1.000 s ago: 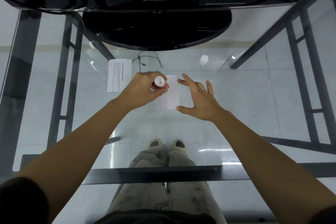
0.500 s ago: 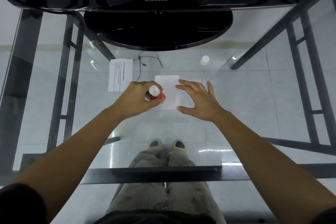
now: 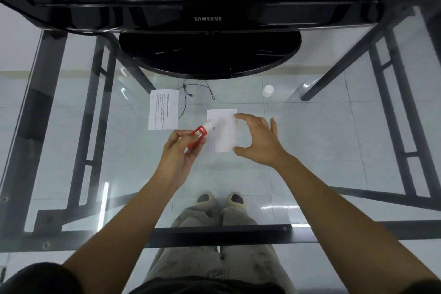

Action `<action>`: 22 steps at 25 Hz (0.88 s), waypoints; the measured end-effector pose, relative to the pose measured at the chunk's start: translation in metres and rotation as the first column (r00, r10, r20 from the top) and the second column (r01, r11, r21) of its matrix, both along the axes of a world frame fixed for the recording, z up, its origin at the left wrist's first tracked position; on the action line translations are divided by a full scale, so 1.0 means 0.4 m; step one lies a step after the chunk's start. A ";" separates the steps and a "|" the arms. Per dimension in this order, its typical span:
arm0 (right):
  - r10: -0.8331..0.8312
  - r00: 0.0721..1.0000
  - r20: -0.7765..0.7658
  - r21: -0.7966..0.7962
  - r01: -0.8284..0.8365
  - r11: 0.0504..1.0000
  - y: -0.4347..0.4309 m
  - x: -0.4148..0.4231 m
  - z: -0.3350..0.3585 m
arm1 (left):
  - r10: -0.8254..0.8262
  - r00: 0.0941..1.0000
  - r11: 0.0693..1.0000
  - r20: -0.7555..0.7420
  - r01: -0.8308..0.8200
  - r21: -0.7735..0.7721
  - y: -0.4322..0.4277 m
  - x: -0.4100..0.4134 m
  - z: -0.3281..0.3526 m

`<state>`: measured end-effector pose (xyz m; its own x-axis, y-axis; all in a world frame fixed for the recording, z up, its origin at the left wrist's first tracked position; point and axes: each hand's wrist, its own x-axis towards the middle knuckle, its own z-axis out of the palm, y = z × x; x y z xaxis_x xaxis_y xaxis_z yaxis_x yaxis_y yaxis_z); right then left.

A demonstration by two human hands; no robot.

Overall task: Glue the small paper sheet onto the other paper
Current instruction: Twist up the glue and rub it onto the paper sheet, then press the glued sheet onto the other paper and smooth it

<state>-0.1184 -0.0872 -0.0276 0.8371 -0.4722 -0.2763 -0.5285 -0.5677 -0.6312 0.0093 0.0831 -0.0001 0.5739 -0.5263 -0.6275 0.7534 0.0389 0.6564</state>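
- Step: glue going onto small paper sheet (image 3: 223,130); judged mid-application, not yet stuck down.
- Left hand (image 3: 180,153) closed round red glue stick (image 3: 200,135), white tip lying on sheet's left part.
- Right hand (image 3: 259,141) spread wide, index fingertip at sheet's top right corner, thumb tip at bottom right corner, pinning it to glass table (image 3: 322,150).
- Other paper (image 3: 163,109), printed, lies flat well left of and a little farther back than the sheet, not touching it.
- Next, my guess: finish coat, lift sheet, flip, carry left, align on printed paper, press flat. Needs glue stick put down or right hand doing the lift.
- Counts: 2 papers, 1 glue stick, 1 white cap (image 3: 268,90) far right, 1 monitor (image 3: 207,19), 1 cable (image 3: 186,95).
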 end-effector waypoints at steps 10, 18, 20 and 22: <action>-0.348 0.937 0.030 -0.304 0.340 0.890 -0.018 -0.043 -0.031 | -0.512 0.676 0.859 0.530 0.394 0.327 -0.289 0.036 0.058; -0.331 0.930 -0.158 -0.452 0.230 0.862 -0.017 -0.056 -0.075 | -0.573 0.307 0.800 0.760 0.408 0.439 -0.419 0.071 -0.010; -0.330 0.927 -0.177 -0.452 0.221 0.864 -0.017 -0.054 -0.080 | -0.574 0.297 0.796 0.763 0.420 0.435 -0.422 0.071 -0.030; -0.330 0.925 -0.186 -0.455 0.217 0.864 -0.019 -0.052 -0.083 | -0.560 0.306 0.805 0.770 0.421 0.418 -0.423 0.071 -0.044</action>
